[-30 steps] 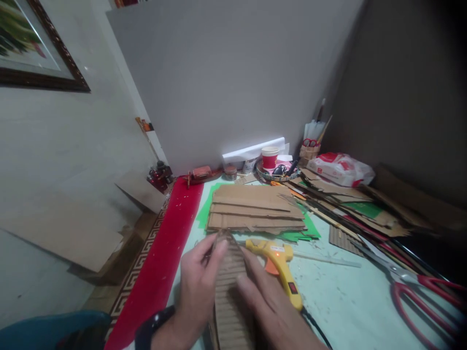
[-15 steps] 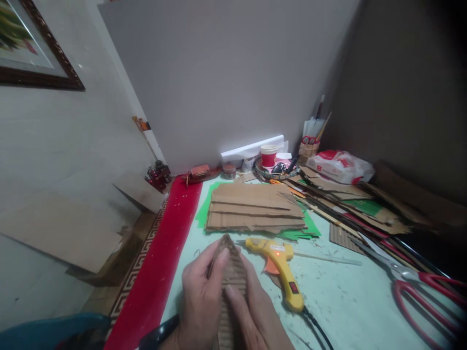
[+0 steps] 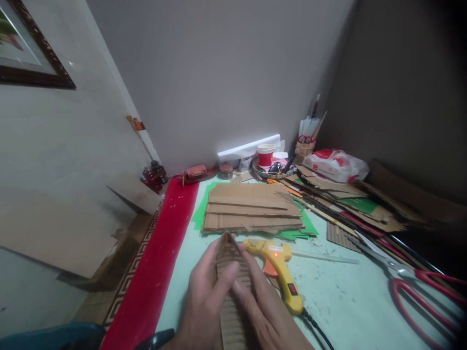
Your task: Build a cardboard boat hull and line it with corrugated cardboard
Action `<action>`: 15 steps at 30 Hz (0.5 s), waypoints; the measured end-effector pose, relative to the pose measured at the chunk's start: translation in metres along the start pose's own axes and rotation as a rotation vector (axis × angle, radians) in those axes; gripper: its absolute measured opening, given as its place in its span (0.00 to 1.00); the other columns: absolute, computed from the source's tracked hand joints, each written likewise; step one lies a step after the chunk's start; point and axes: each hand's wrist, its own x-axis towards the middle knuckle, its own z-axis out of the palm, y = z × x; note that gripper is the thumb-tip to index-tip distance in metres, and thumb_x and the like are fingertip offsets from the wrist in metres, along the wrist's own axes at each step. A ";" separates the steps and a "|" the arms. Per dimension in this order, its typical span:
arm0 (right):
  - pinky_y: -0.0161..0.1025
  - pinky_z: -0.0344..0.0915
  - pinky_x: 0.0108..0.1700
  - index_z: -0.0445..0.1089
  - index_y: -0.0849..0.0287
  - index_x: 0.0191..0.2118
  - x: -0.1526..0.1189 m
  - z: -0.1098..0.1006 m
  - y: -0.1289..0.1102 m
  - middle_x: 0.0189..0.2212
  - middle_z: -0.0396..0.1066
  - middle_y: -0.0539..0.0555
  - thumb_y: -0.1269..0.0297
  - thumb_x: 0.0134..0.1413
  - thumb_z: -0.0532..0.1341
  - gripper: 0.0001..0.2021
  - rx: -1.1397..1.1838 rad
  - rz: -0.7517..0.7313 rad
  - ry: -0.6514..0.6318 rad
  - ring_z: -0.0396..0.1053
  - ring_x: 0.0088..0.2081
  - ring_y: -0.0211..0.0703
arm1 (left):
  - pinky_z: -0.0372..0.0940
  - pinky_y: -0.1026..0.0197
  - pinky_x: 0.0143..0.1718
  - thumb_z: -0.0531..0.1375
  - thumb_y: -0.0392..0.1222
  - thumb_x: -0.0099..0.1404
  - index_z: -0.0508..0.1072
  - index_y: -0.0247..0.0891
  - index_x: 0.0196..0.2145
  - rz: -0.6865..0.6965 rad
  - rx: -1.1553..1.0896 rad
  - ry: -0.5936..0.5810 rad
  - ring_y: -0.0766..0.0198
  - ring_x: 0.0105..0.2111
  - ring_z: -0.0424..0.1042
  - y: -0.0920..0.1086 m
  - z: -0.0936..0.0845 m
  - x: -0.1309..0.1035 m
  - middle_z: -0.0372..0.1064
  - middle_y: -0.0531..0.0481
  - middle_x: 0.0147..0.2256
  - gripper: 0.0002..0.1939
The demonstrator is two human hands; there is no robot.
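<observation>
Between my hands is a long corrugated cardboard piece [image 3: 233, 318], narrowing to a point at its far end. My left hand [image 3: 207, 294] grips its left side, the thumb lying across the ridged face. From the right, my right hand [image 3: 264, 301] wraps the other edge, its thumb tip close to the left one. Just beyond my right fingers lies a yellow glue gun [image 3: 280, 267] with an orange trigger, a lit orange light and a clear glue stick out of its back. The lower end of the cardboard piece runs out of view.
Stacked cardboard sheets [image 3: 251, 206] lie on green paper ahead. Large red-handled scissors [image 3: 401, 272] rest at right, near cardboard scraps [image 3: 365, 206] and a plastic bag [image 3: 333, 165]. A tray [image 3: 273, 172] holds a red cup [image 3: 265, 155]. Red cloth [image 3: 156, 282] covers the left table edge.
My left thumb has slid down from near the pointed tip to the middle of the cardboard piece, close to my right thumb. The view has shifted slightly; the glue gun stays put.
</observation>
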 end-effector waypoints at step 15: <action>0.41 0.73 0.49 0.44 0.52 0.71 -0.001 -0.049 -0.024 0.54 0.74 0.56 0.66 0.64 0.55 0.33 -0.218 0.107 -0.107 0.73 0.53 0.51 | 0.69 0.52 0.47 0.65 0.47 0.61 0.64 0.44 0.57 -0.099 -0.201 -0.033 0.50 0.47 0.75 -0.011 -0.005 0.012 0.76 0.43 0.48 0.28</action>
